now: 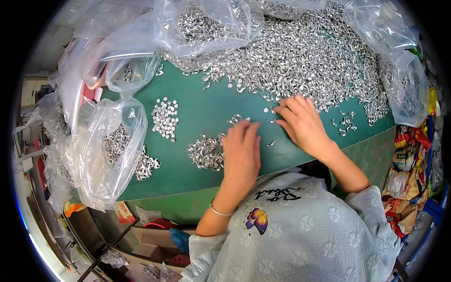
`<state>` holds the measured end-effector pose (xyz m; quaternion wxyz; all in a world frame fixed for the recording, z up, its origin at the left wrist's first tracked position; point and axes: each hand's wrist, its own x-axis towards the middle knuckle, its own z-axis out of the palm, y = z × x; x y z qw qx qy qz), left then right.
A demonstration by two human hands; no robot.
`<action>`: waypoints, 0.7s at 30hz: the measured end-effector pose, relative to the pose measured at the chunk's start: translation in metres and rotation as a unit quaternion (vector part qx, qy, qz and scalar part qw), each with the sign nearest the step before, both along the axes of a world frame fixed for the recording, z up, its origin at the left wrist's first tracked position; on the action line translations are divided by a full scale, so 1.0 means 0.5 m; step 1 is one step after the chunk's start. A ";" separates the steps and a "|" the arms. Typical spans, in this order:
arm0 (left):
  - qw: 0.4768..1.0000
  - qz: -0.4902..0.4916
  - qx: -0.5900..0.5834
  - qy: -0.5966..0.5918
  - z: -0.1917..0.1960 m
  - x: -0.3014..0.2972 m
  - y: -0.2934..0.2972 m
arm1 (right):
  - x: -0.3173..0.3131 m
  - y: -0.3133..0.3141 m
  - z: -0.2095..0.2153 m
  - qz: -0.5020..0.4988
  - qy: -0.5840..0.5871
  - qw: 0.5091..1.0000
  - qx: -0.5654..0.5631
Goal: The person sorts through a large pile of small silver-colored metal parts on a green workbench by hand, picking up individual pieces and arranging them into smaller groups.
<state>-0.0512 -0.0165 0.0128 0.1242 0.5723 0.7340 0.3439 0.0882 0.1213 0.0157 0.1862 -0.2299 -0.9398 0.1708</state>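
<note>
Small curved, crescent-like silver metal pieces form a wide heap [300,56] across the far side of the green table [188,181]. My left hand [241,150] lies beside a smaller pile of the curved pieces [205,152], its fingers stretched forward and partly blurred. A few more pieces [235,119] show just past its fingertips. At the near edge of the heap, my right hand [304,127] reaches in with thumb and fingers apart, close to a few loose pieces. One curved piece [270,143] rests between the hands. Further left sits a cluster of small flower-shaped silver pieces [165,117].
Clear plastic bags with metal pieces stand at the left [101,155], at the back [202,28] and at the far right [408,89]. Another small pile [146,165] lies by the left bag. Colourful packets [406,174] are stacked right of the table.
</note>
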 end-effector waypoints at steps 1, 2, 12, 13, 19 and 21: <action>1.000 -0.008 -0.006 -0.020 0.001 0.007 -0.003 | 0.006 -0.002 0.003 0.015 -0.003 1.000 -0.025; 0.999 -0.015 -0.012 -0.039 0.003 0.013 -0.006 | 0.016 -0.002 0.007 0.029 -0.006 0.998 -0.050; 0.998 -0.055 -0.034 0.015 -0.001 0.048 0.006 | -0.012 0.009 -0.006 0.013 -0.002 1.000 0.019; 0.997 -0.058 -0.038 0.026 -0.003 0.049 0.002 | -0.003 0.002 -0.006 0.027 -0.012 1.000 0.006; 0.999 -0.047 -0.016 0.013 0.000 0.052 0.005 | -0.042 0.040 0.000 0.005 0.027 0.997 0.069; 0.997 -0.061 -0.027 0.033 -0.009 0.055 0.009 | -0.060 0.053 -0.017 0.019 0.007 0.993 0.118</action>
